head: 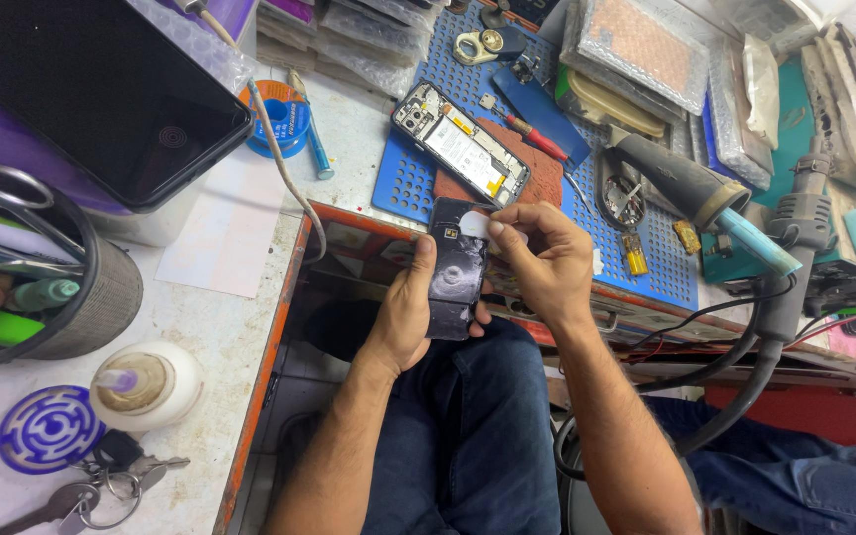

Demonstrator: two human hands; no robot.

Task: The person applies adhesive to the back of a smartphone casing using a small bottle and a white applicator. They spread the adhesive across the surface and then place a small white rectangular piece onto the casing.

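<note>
My left hand (406, 315) grips a black phone back cover (455, 269) from its left side, holding it over my lap below the bench edge. At the cover's top edge, my right hand (543, 260) pinches a small white pad or sticker (475, 225) between thumb and fingers. An opened phone (460, 144) with its battery and boards exposed lies on the blue perforated mat (406, 188) just beyond the hands.
A red-handled screwdriver (535, 139) and hot-air nozzle (691, 190) lie on the mat. Left: a dark tablet (91, 94), a tool cup with scissors (47, 272), a white bottle (146, 384), keys (81, 495), a solder spool (284, 119). Cables (745, 367) hang at right.
</note>
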